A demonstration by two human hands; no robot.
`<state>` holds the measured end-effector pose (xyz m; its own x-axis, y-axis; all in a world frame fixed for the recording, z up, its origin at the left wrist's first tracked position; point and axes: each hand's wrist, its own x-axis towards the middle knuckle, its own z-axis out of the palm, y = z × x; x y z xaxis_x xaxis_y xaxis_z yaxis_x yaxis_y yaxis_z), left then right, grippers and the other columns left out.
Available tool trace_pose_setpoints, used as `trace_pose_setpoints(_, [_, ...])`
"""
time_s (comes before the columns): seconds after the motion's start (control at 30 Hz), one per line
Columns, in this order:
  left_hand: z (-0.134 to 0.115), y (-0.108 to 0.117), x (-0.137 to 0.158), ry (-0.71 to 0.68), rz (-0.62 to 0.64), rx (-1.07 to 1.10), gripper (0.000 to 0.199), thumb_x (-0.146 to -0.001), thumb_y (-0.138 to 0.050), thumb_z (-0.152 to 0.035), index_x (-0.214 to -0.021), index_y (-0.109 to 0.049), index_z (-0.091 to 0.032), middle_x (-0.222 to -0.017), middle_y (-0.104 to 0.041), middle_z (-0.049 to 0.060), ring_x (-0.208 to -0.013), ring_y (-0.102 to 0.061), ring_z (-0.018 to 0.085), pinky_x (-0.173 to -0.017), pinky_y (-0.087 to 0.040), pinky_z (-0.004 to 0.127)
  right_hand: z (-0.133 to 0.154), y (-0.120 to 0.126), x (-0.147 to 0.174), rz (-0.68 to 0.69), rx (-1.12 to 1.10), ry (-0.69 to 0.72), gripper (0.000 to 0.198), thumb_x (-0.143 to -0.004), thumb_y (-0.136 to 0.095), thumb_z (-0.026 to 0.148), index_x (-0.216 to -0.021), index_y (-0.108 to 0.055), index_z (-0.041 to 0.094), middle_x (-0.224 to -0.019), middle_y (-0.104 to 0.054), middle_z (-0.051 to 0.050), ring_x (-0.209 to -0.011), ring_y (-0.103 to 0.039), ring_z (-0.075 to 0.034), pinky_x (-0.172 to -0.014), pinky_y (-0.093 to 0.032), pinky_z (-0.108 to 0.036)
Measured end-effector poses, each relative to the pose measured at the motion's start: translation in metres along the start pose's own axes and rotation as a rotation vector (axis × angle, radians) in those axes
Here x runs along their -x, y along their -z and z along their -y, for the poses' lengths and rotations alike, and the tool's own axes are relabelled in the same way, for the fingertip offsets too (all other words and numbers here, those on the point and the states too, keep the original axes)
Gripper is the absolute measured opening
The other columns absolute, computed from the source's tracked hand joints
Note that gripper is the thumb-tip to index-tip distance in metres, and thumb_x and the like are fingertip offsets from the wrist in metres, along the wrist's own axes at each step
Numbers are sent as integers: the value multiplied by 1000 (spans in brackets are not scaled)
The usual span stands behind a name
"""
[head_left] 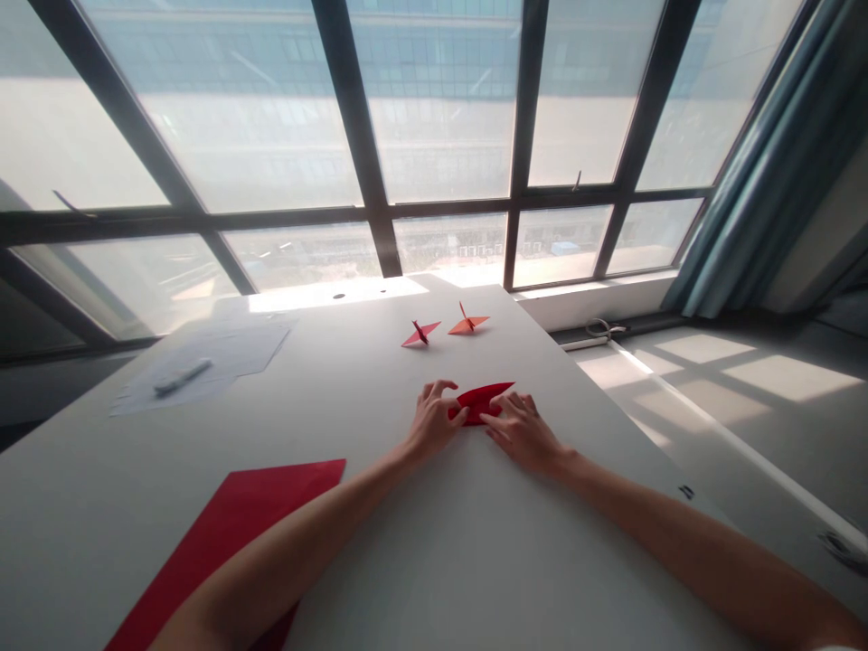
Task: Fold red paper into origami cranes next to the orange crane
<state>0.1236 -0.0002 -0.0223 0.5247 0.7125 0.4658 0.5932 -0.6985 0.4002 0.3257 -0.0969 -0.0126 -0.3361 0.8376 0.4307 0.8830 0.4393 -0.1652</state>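
Note:
A small folded piece of red paper (483, 398) lies on the white table between my two hands. My left hand (434, 416) grips its left end, thumb on the paper and fingers curled. At the right end, my right hand (521, 427) is closed on the paper with bent fingers, its thumb near the lower edge. Part of the paper is hidden behind the fingers. Beyond my hands stand two folded paper cranes, a red crane (421, 334) and an orange crane (468, 323).
A large red paper sheet (271, 493) lies under my left forearm. Farther left, white papers (250, 353) carry a pale pen-like object (183, 376). The white table (420, 579) reaches to tall windows. A blue curtain (766, 181) hangs at the right.

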Motion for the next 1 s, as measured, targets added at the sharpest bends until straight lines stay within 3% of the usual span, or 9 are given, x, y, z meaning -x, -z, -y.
trace_pose_setpoints(0.23, [1,-1,0,4,18,4,23,-88,-61,-28,-69,-72,-22,-122,-58,5,-117,-46,29,-100,-42,50,-7,-1,2,55,-86,37,28,-96,-52,26,-119,-68,28,-117,-66,-8,-114,-52,-27,-98,-32,-45])
trace_pose_setpoints(0.37, [-1,4,0,-4,-12,-51,17,-90,-59,-30,-82,-71,-22,-123,-57,8,-115,-48,28,-97,-44,50,-9,1,4,28,-134,40,28,-96,-51,24,-117,-69,27,-115,-69,-7,-114,-54,-26,-101,-31,-46])
trace_pose_setpoints(0.5, [-5,15,2,-194,-36,-158,21,-90,-63,-28,-110,-68,-29,-134,-52,9,-124,-43,30,-98,-43,50,-9,1,5,18,-168,40,26,-95,-50,22,-109,-72,26,-112,-70,-6,-111,-57,-25,-102,-33,-45])
trace_pose_setpoints(0.6, [-11,21,6,-378,47,-215,32,-95,-53,-19,-122,-63,-33,-131,-57,7,-125,-47,27,-102,-42,48,-9,0,5,26,-192,31,28,-96,-47,23,-109,-72,26,-112,-69,-7,-107,-58,-24,-101,-37,-43])
trace_pose_setpoints(0.77, [-30,16,13,-578,135,-168,42,-100,-39,-14,-138,-50,-26,-137,-56,7,-131,-47,23,-108,-42,43,-8,0,4,3,-210,39,27,-97,-47,22,-111,-70,21,-114,-67,-9,-106,-59,-24,-99,-41,-41])
trace_pose_setpoints(1.0, [-41,7,21,-381,181,-146,38,-97,-48,-27,-133,-53,-17,-132,-59,16,-124,-55,28,-105,-45,48,-8,0,4,12,-210,28,26,-94,-52,20,-112,-70,23,-113,-68,-8,-107,-59,-24,-98,-44,-41])
